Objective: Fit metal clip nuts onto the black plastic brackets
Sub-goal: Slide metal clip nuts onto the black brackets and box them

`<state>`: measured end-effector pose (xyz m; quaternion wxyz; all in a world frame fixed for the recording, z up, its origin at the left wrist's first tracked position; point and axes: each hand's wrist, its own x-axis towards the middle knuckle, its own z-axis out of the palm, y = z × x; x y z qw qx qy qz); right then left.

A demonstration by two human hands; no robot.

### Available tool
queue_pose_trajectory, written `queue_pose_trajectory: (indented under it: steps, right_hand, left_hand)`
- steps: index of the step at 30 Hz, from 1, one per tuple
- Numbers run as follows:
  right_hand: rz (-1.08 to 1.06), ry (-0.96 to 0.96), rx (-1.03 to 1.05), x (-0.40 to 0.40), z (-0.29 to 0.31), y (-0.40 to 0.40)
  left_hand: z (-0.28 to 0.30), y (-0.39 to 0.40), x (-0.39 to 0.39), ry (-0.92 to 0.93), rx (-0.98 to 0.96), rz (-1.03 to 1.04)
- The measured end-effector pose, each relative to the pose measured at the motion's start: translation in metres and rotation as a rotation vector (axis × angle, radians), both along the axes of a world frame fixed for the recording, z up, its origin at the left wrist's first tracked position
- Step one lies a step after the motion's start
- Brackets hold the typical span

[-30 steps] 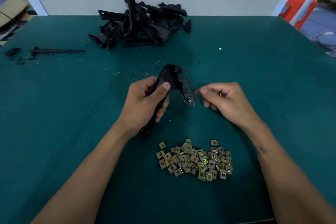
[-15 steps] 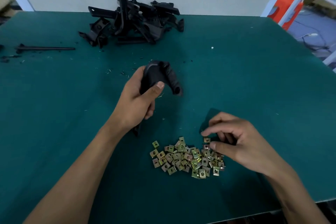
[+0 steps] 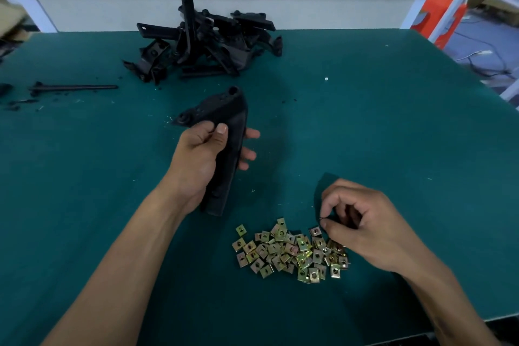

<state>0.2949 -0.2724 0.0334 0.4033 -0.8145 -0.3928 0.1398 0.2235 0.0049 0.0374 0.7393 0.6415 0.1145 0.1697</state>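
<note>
Scanning from the left, I see a thin black rod (image 3: pixel 73 88) lying on the green table (image 3: pixel 393 135) with dark crumbs around it, and beyond it a heap of black plastic brackets (image 3: pixel 202 45) near the far edge. My left hand (image 3: pixel 202 160) grips one bracket (image 3: pixel 224 126) by its long stem, thumb laid across the near face and fingers wrapped round behind, so the holed head tilts up and away from me. Nearer me and to the right lies the pile of brass-coloured clip nuts (image 3: pixel 292 251), flat on the cloth. My right hand (image 3: pixel 362 222) hovers at the pile's right edge, thumb and forefinger drawn narrow together; whether they pinch a nut, I cannot tell.
</note>
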Motion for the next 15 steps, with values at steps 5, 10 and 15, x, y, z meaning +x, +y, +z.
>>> queue_pose_trajectory:
  steps: [5,10,15]
  right_hand:
    - [-0.088,0.093,0.110,0.002,-0.004,-0.005]
    - [-0.108,0.105,0.179,0.004,-0.007,-0.003]
    - [-0.162,0.137,0.186,0.014,-0.009,0.013]
  left_hand:
    - [0.001,0.002,-0.004,0.095,0.239,-0.048]
    - [0.001,0.000,-0.006,0.089,0.479,-0.213]
    - [0.001,0.001,-0.007,0.150,0.844,-0.238]
